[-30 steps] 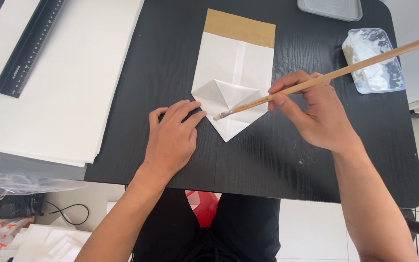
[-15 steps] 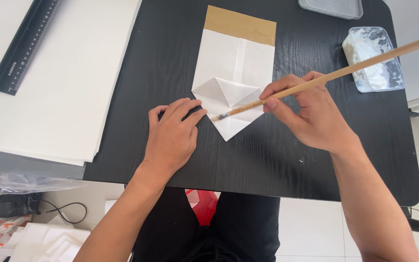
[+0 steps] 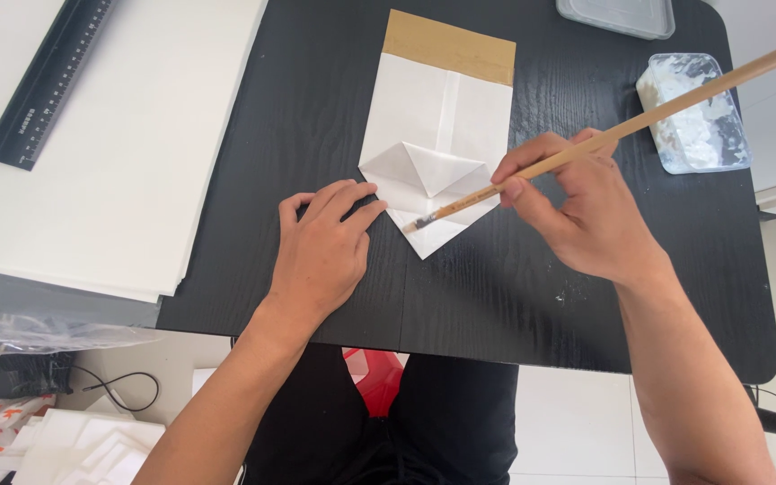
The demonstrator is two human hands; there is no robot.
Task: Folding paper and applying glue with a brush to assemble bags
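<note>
Right hand (image 3: 590, 216), right of centre, grips a long wooden brush (image 3: 621, 130) between thumb and fingers; handle slants to the upper right corner, bristle tip touches the lower folded flap of the paper bag (image 3: 437, 135). Left hand (image 3: 321, 251), centre frame, lies flat and open, palm down on the black desk (image 3: 316, 108), fingertips pressing the bag's lower left edge. Bag lies flat at upper centre: white, brown strip at its top, pointed fold toward the person. Clear tub of white paste (image 3: 698, 112) at upper right. White sheets (image 3: 119, 153) at left, black ruler (image 3: 47, 81) on them.
</note>
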